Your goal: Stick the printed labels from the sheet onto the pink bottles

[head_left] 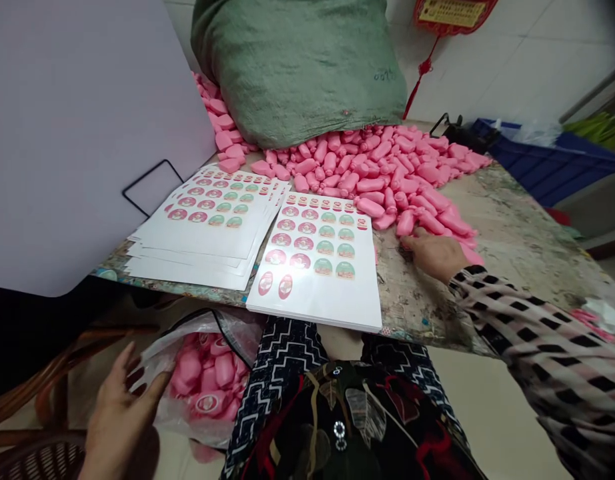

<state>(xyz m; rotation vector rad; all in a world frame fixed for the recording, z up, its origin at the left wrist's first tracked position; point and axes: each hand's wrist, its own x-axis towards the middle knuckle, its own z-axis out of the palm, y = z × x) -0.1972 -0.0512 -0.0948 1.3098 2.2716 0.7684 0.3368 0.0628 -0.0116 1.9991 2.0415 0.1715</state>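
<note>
My left hand (125, 407) is at the lower left with thumb and fingers spread and nothing in it. Just right of it, below the table edge, a clear plastic bag (162, 357) holds pink bottles, some with oval labels. My right hand (435, 257) rests at the near edge of a heap of small pink plastic bottles (372, 187), touching or very close to the nearest ones. Its fingertips are mostly hidden, so I cannot tell if a bottle is gripped. Between the hands lies a stack of sticker sheets (337, 293) with red and green labels.
More sticker sheets (207, 233) lie fanned out on the left of the worn table (527, 267). A large green sack (297, 73) stands behind the bottles. A pale panel (87, 133) blocks the left side. A blue crate (552, 160) is at the right.
</note>
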